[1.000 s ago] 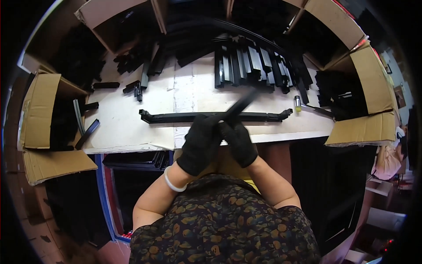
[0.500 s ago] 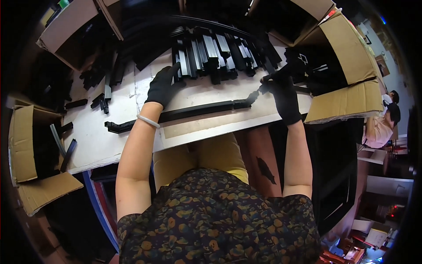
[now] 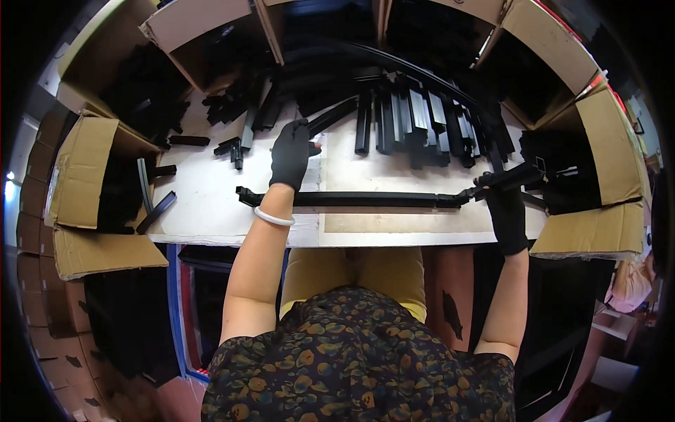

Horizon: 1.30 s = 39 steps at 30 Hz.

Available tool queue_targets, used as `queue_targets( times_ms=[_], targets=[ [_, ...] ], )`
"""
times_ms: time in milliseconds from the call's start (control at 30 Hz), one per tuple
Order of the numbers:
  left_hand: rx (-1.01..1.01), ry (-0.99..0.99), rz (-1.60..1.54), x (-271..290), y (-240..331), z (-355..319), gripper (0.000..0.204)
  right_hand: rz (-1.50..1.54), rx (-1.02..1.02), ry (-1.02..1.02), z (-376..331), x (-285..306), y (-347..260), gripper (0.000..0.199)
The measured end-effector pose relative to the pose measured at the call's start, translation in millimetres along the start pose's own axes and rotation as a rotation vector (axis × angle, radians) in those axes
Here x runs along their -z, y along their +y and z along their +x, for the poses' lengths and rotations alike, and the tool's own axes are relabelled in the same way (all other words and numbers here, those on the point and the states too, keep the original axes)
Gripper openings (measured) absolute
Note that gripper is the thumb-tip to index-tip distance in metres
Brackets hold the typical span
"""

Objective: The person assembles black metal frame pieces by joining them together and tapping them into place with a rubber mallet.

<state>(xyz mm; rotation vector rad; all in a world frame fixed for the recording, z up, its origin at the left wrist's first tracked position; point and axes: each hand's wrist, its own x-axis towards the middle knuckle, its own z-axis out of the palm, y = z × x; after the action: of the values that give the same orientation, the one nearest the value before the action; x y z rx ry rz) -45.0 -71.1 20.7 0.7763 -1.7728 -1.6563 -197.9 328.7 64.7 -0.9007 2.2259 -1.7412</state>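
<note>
A long black profile bar [image 3: 365, 200] lies across the white table near its front edge, with an angled black connector at each end. At its right end, my black-gloved right hand [image 3: 508, 214] is closed around a shorter black profile bar [image 3: 517, 176], which meets the connector [image 3: 464, 196]. My left hand [image 3: 290, 156], also gloved, is above the long bar's left part. Its fingers are closed on the near end of another black profile bar [image 3: 333, 117] that slants away to the right. My left forearm hides part of the long bar.
Many black profile bars [image 3: 415, 116] lie in a pile at the back right. Smaller black pieces [image 3: 235, 148] are scattered at the back left. Open cardboard boxes with black parts stand left [image 3: 84, 172] and right [image 3: 612, 162]. A row of cardboard bins [image 3: 204, 24] lines the back.
My left hand has moved away from the pile with a black profile bar in it. My right hand still grips the bar at the connector. The whole view has swung toward the left.
</note>
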Motion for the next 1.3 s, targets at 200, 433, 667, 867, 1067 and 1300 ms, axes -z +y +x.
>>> queue_targets(
  times_ms=[200,433,667,867,1067,1300],
  targets=[
    [0.179,-0.012,-0.401,26,17,-24,0.034,-0.031,-0.007,-0.089,10,8,0,0.021],
    [-0.376,-0.204,0.27,35,-34,-9,0.029,0.052,-0.025,-0.06,6,8,8,0.021],
    [-0.347,-0.141,0.382,43,75,-47,0.017,0.032,0.0,-0.037,21,3,9,0.034],
    [-0.178,-0.431,0.877,27,60,-55,0.026,-0.089,-0.012,-0.103,16,8,-12,0.031],
    [-0.078,-0.499,0.823,32,25,-53,0.042,-0.013,-0.036,-0.125,19,13,0,0.03],
    [-0.143,-0.294,-0.086,119,77,-74,0.041,0.035,0.042,-0.111,21,10,30,0.023]
  ],
)
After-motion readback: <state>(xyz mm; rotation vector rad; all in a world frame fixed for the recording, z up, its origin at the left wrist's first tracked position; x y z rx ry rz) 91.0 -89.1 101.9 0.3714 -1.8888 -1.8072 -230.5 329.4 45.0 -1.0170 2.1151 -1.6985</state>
